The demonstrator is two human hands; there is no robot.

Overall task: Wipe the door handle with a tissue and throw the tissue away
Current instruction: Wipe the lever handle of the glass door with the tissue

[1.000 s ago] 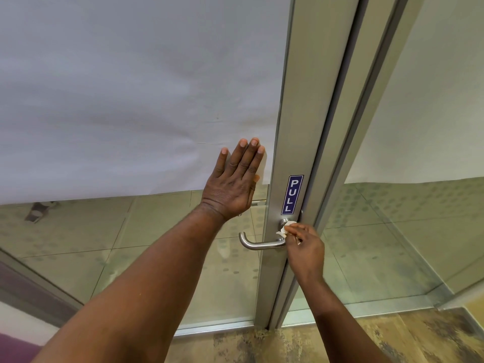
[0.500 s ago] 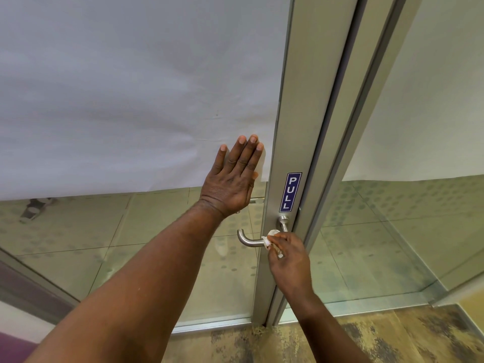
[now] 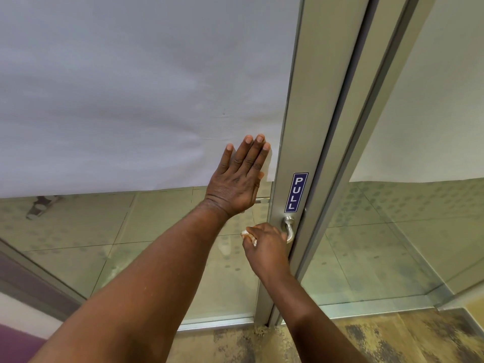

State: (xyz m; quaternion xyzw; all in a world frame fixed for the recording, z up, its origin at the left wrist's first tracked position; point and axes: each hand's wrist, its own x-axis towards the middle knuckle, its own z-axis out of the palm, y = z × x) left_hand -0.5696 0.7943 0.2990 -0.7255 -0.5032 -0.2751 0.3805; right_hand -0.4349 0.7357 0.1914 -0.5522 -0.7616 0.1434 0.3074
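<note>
A silver lever door handle [image 3: 289, 229] sticks out of the metal door stile below a blue PULL sign [image 3: 296, 192]. My right hand [image 3: 267, 246] is closed over the lever's free end, holding a crumpled white tissue [image 3: 248, 236] that peeks out at its left side. Only the handle's base and bend show; the straight bar is hidden under that hand. My left hand [image 3: 239, 179] lies flat with fingers apart on the glass door, just left of the stile, holding nothing.
The glass door [image 3: 131, 244] has a white sheet over its upper part. A second glass panel [image 3: 406, 231] stands to the right of the frame. Mottled brown flooring [image 3: 392, 339] lies at the bottom.
My right hand has slid the tissue leftward along the lever, from the base by the stile out to the bar's free end. My left hand has stayed on the glass.
</note>
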